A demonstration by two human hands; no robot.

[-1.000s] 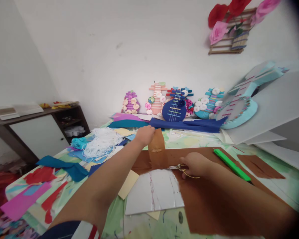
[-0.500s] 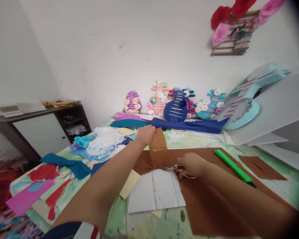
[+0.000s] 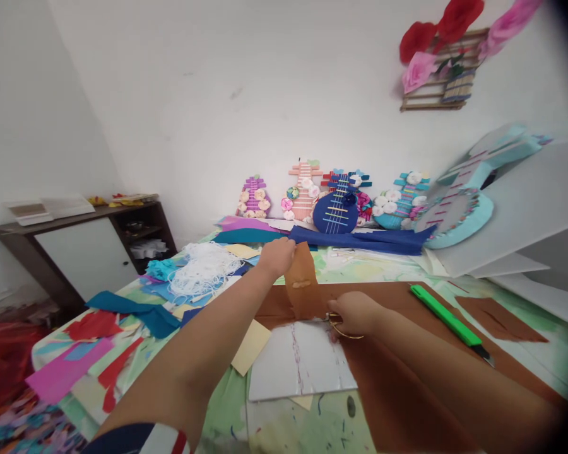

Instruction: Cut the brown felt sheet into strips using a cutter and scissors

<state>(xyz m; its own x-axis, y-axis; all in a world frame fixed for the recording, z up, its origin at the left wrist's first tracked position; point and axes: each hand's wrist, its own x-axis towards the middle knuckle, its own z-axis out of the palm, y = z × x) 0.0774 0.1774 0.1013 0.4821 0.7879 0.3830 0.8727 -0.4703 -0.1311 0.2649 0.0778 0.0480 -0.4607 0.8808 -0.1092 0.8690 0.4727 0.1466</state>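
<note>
My left hand (image 3: 278,255) pinches the upper end of a brown strip (image 3: 301,268), holding it raised. A small pale patch marks the strip's middle. My right hand (image 3: 355,313) is closed round gold-handled scissors (image 3: 346,334). Their blades point left at the strip's lower edge and are mostly hidden there. Below the blades lies a white board (image 3: 307,369) with shiny, purplish streaks along it. A large brown sheet (image 3: 392,384) of felt or paper spreads beneath the board's top edge, under my right arm and off to the right.
A green utility knife (image 3: 447,318), its blade tip showing, rests on the brown sheet. A smaller brown piece (image 3: 499,318) lies to the right. White string (image 3: 206,271) and coloured scraps cover the left side. Decorated lute-shaped crafts (image 3: 336,211) line the wall.
My right hand and the scissors have moved a little left, and less of the blades shows. My left hand keeps its hold on the strip. The view has shifted slightly.
</note>
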